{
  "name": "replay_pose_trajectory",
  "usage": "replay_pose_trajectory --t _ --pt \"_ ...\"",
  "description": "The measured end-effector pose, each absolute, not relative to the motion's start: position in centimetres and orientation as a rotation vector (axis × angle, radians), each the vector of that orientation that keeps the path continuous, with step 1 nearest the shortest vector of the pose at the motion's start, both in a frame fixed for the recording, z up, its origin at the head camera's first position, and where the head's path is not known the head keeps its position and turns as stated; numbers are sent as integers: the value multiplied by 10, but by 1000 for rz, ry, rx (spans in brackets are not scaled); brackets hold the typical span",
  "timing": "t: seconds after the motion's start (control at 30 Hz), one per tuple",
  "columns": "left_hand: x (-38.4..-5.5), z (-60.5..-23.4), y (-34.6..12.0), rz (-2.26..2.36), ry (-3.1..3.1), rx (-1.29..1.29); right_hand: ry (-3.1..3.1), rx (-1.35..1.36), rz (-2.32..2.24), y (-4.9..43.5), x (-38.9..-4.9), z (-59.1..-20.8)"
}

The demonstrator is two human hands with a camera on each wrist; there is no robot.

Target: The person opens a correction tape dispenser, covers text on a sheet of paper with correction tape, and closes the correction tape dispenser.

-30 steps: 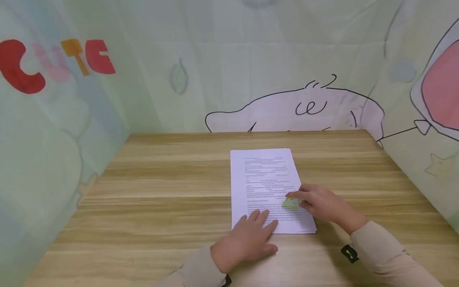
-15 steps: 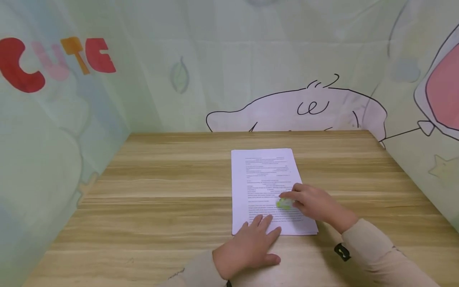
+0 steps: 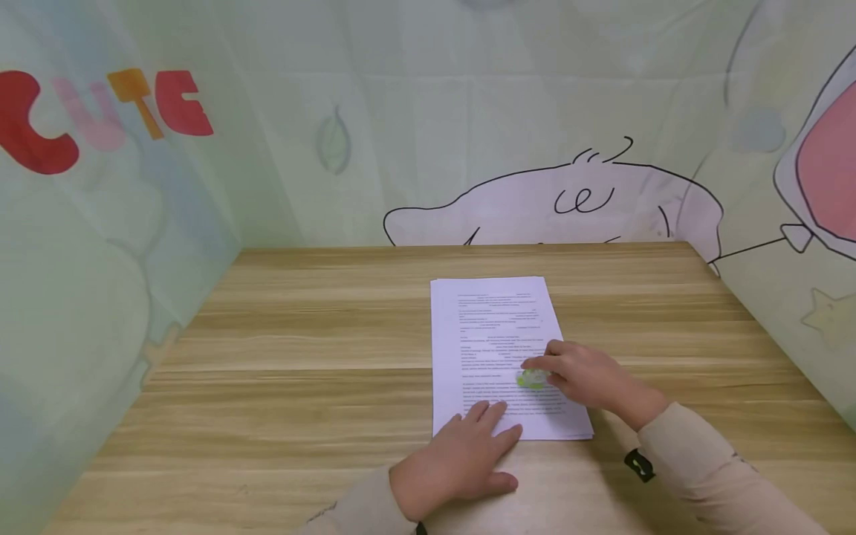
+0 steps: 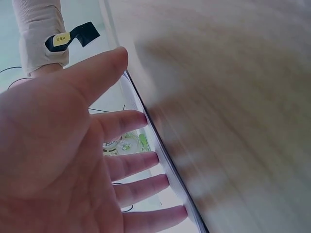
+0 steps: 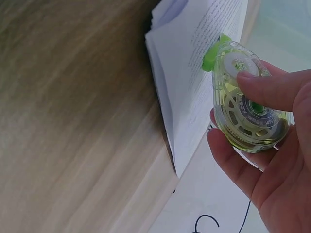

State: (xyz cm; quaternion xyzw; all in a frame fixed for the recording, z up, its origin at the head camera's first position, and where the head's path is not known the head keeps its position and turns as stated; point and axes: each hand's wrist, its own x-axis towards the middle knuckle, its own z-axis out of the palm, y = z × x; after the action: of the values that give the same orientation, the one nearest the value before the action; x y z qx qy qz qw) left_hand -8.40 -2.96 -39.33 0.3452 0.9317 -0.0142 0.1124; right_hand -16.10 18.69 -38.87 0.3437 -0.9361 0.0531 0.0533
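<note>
A stack of printed paper (image 3: 444, 357) lies on the wooden table. My right hand (image 3: 591, 375) grips a correction tape (image 5: 250, 130), a clear rounded dispenser with a green tip, between thumb and fingers. The green tip (image 5: 210, 58) is right at the printed text on the top sheet, in the lower half of the page. Spread flat at the sheet's lower left edge, my left hand (image 3: 461, 464) rests its fingertips on the paper, with its thumb out over the table. In the left wrist view, the straight fingers (image 4: 141, 189) meet the paper's edge.
The wooden table (image 3: 301, 319) extends around the stack. A printed curtain (image 3: 287, 163) with cartoon figures and coloured letters stands behind and along both sides. Black straps (image 3: 640, 464) hang at the cuffs.
My right hand has slid a little left across the page with the correction tape, then stayed nearly still over the last half second. My left hand keeps its place on the paper.
</note>
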Motion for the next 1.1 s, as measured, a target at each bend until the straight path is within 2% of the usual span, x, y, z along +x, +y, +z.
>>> replay_pose_trajectory --t 0.73,1.1 --pt "-86 -392 -26 43 2730 975 -2772 1241 -67 183 -163 -380" --pt "-90 -394 -26 21 2717 977 -2807 1193 -102 188 -164 -383"
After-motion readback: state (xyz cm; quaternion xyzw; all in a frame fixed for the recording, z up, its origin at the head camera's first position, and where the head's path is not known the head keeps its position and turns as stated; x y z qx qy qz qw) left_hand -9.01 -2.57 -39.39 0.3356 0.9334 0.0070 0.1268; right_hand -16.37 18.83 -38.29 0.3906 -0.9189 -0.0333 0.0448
